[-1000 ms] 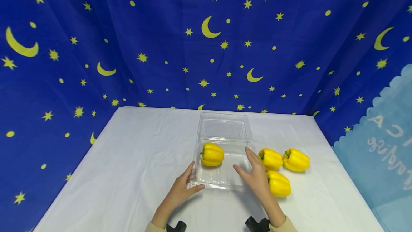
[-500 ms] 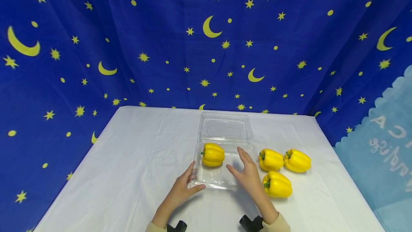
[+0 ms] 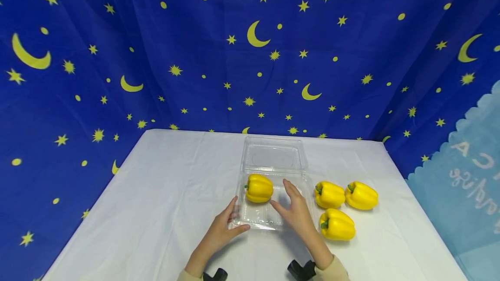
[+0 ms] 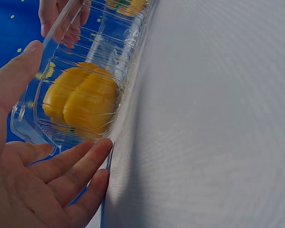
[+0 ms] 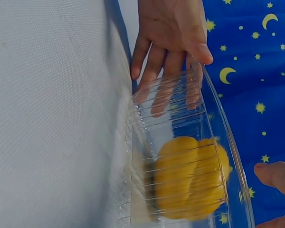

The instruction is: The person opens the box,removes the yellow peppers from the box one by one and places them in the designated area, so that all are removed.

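Note:
A clear plastic clamshell container lies opened flat on the table, its lid folded back to the far side. One yellow bell pepper sits in the left part of the base, stem to the left. My left hand is at the container's front left corner, with fingers extended along its side, as the left wrist view shows. Over the right part of the base hovers my right hand, thumb and fingers spread, holding nothing. Its thumb points at the pepper without visible contact. Only part of that hand appears in the right wrist view.
Three more yellow bell peppers lie right of the container: a near one, a middle one and a far right one. White cloth covers the table. A blue star-patterned curtain stands behind it.
My right hand has moved left, from beside the loose peppers to over the container, staying spread. The left hand and the peppers stay about where they were.

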`<move>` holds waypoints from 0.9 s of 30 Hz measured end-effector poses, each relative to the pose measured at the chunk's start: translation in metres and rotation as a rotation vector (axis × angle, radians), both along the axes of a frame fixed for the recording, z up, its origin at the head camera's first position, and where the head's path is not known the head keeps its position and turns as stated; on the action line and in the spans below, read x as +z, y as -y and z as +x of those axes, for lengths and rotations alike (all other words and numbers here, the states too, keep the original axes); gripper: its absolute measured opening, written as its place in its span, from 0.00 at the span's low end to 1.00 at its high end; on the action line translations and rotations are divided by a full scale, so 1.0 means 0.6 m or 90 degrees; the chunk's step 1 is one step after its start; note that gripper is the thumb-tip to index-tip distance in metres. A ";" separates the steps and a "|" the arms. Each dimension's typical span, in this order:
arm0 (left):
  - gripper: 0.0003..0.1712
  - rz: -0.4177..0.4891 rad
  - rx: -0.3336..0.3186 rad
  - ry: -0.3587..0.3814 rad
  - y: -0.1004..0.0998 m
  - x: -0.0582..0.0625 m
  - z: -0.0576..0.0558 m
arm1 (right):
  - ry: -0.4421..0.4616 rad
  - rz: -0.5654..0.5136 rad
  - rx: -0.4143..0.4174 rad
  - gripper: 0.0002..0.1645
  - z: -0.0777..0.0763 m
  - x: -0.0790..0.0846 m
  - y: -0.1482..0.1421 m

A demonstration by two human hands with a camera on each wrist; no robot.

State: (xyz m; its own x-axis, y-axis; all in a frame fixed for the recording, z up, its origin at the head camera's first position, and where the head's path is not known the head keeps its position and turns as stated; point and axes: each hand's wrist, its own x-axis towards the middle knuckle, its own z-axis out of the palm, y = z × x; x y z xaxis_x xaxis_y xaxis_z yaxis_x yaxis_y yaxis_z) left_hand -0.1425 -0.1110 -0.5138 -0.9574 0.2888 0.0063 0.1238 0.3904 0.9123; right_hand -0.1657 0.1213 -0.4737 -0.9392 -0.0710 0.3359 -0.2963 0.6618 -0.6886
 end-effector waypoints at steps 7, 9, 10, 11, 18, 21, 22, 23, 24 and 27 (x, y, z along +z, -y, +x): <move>0.52 -0.003 -0.002 -0.002 0.000 -0.001 0.000 | -0.008 0.010 0.009 0.40 -0.006 -0.003 0.005; 0.52 -0.002 -0.004 -0.005 0.000 -0.001 0.000 | -0.012 0.012 0.009 0.41 -0.007 -0.003 0.007; 0.52 -0.003 -0.003 -0.005 0.000 -0.001 0.000 | -0.016 0.015 0.011 0.40 -0.009 -0.003 0.007; 0.52 -0.003 -0.003 -0.005 0.000 -0.001 0.000 | -0.019 0.017 0.013 0.40 -0.010 -0.003 0.008; 0.53 0.000 -0.006 -0.010 0.001 -0.001 0.000 | -0.016 0.017 0.026 0.41 -0.015 -0.005 0.011; 0.53 0.000 -0.006 -0.012 0.001 -0.002 -0.001 | -0.008 0.016 0.026 0.41 -0.016 -0.006 0.013; 0.53 0.001 -0.006 -0.012 0.001 -0.002 0.000 | -0.008 0.017 0.028 0.41 -0.016 -0.007 0.014; 0.53 0.000 -0.007 -0.012 0.001 -0.003 0.000 | -0.007 0.018 0.029 0.41 -0.016 -0.007 0.015; 0.53 -0.001 -0.007 -0.013 0.001 -0.003 0.000 | -0.006 0.017 0.031 0.41 -0.016 -0.007 0.016; 0.53 -0.004 -0.011 -0.011 0.001 -0.003 0.000 | -0.005 0.022 0.036 0.41 -0.017 -0.007 0.019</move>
